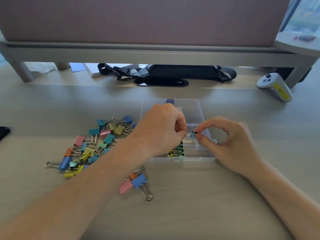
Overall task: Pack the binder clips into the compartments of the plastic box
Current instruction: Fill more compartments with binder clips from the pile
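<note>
A clear plastic box [195, 108] with compartments lies open in the middle of the desk. One near compartment holds several small yellow and green clips [176, 150]. Above the box both hands hold one small blue binder clip [193, 134]. My left hand [161, 129] pinches its wire handles. My right hand [230, 141] pinches its blue body between thumb and forefinger. A heap of coloured binder clips [93, 144] lies left of the box. Three more, pink, orange and blue [135, 183], lie in front of it.
A grey monitor shelf [155, 54] spans the back, with a black bag [173, 73] under it. A white controller [275, 85] lies at the back right. A dark object [3, 132] sits at the left edge.
</note>
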The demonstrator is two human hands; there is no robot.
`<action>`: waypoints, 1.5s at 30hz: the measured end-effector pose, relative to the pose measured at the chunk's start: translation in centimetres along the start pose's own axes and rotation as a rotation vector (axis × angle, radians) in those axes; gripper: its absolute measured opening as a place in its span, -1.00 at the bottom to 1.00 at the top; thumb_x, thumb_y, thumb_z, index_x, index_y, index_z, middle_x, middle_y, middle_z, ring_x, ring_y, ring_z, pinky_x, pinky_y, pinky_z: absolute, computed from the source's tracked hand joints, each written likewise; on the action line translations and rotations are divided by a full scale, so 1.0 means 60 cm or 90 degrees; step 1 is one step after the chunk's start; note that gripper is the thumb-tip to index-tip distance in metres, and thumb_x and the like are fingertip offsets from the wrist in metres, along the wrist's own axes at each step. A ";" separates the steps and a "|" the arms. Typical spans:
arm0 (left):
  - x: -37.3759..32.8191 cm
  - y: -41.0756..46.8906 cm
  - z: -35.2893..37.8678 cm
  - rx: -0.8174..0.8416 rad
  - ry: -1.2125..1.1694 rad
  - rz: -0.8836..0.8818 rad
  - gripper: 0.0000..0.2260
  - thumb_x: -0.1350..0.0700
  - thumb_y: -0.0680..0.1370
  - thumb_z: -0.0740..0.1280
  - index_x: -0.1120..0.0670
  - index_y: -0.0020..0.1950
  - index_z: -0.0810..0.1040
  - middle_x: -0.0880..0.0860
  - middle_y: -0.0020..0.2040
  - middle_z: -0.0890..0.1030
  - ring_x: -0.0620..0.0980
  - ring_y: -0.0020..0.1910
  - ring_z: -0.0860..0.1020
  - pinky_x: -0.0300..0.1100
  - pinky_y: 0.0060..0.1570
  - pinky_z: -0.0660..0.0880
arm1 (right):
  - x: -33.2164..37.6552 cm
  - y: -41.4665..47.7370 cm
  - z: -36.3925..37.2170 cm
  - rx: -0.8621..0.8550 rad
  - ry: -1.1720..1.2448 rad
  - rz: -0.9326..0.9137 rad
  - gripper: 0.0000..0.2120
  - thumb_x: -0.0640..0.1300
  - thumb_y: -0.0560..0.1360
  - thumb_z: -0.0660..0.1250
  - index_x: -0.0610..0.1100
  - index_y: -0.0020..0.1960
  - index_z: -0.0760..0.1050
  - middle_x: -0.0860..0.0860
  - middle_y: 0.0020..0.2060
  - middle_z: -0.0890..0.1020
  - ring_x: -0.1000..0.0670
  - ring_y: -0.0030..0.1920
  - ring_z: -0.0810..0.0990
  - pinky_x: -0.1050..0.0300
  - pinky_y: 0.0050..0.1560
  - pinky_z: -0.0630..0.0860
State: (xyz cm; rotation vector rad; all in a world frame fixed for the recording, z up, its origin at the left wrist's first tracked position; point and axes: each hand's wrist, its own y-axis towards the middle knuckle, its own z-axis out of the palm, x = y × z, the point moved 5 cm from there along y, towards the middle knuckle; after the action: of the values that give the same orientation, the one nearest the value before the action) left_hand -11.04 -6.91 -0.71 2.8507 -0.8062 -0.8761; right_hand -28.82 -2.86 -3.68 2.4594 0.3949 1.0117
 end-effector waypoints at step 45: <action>0.167 -0.103 -0.153 0.274 0.239 -0.214 -0.76 -0.03 0.42 0.58 -0.06 -0.13 0.53 -0.12 -0.17 0.60 -0.13 -0.20 0.56 -0.22 -0.21 0.45 | 0.033 -0.026 0.006 0.016 -0.148 -0.192 -0.67 0.13 0.57 0.39 -0.11 -0.02 0.75 0.08 0.00 0.73 0.04 -0.05 0.72 0.03 0.05 0.63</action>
State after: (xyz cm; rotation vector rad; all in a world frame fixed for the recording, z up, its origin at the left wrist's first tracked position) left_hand 3.78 -7.47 0.66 3.4373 -0.5283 -0.1678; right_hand -27.33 -0.80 -3.55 2.4094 0.6777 0.5947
